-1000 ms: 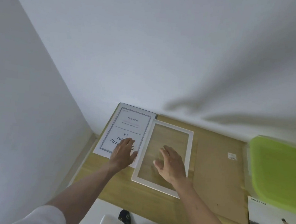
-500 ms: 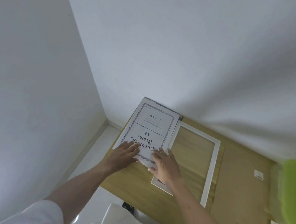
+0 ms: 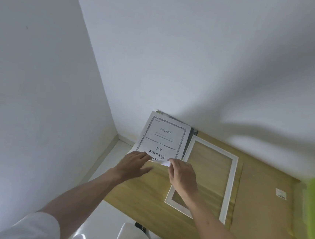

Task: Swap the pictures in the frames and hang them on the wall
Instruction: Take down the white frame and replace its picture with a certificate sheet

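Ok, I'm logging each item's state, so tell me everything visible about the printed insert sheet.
The insert sheet is white paper with a dark ornamental border and upside-down print reading "A4" and "Frame". It lies near the wall corner, left of the white frame. Its near edge curls up, pinched by the right hand; the left hand rests flat on it.

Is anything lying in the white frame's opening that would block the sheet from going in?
Nothing visible: the frame shows only bare table through its opening. The right hand pinches the sheet beside it, its forearm crossing the frame's near corner.
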`<state>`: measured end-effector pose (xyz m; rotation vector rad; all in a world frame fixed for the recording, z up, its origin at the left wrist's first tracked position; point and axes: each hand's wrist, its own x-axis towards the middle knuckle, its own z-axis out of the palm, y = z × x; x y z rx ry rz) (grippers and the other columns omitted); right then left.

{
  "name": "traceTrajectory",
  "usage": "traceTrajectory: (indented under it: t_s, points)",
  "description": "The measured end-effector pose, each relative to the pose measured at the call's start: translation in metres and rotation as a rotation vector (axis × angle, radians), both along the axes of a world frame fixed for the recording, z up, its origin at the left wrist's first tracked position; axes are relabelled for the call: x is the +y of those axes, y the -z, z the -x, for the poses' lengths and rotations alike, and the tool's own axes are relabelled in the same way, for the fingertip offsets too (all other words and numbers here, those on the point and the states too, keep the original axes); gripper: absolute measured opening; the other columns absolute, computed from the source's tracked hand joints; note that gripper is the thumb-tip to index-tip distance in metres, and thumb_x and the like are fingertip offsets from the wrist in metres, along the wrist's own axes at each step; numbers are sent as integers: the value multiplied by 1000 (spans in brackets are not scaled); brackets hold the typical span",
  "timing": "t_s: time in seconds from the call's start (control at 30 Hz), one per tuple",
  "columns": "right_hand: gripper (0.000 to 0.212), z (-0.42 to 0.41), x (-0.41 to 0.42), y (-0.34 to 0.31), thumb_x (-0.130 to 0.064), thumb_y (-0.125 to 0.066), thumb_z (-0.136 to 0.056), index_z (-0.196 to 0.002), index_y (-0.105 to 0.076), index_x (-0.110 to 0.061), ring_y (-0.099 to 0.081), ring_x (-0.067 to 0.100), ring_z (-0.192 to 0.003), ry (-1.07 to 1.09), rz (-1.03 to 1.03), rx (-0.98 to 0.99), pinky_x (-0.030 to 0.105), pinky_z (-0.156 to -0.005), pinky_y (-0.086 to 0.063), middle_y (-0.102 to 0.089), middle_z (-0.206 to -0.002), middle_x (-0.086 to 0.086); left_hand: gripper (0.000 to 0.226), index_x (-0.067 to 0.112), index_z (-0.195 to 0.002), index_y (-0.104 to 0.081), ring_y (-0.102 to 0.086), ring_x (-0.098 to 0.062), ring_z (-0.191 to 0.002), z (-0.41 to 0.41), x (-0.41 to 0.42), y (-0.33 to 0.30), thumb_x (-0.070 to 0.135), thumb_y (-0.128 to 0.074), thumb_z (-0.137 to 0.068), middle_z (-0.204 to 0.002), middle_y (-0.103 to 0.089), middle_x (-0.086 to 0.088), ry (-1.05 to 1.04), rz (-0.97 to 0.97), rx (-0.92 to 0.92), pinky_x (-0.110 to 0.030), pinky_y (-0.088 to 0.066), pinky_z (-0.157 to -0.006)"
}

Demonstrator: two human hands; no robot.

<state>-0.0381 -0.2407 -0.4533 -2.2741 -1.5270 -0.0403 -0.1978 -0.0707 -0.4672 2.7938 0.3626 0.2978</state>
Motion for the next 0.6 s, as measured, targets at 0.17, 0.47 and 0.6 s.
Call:
traceTrajectory:
  t_s: [0.17, 0.47, 0.6]
  points:
    - [19, -23, 17, -40, -4, -65, -92, -109, -67, -11, -66, 17, -76, 64, -201, 73, 27, -66, -53, -70, -92, -1, 17, 16, -106, -68, -69, -24, -80, -23, 17, -54, 23, -61, -92, -102, -72, 4, -188, 97, -148, -34, -53, -67]
    - [42, -65, 13, -151, -37, -74, -87, -124, -57, -30, -58, -7, -110, 125, -378, 785, 7, -83, -44, -66, -115, -19, 7, 23, -94, -71, -66, -4, -86, -69, 48, -175, 24, -64, -93, -96, -71, 18, -217, 164, -300, -30, -53, -80]
    - [25, -84, 4, -174, -35, -79, -82, -105, -68, -31, -62, -7, -106, 92, -347, 759, 16, -84, -50, -70, -108, -20, 8, 25, -94, -71, -65, -5, -88, -84, 52, -208, 26, -63, -93, -95, -71, 18, -192, 169, -285, -33, -54, -84]
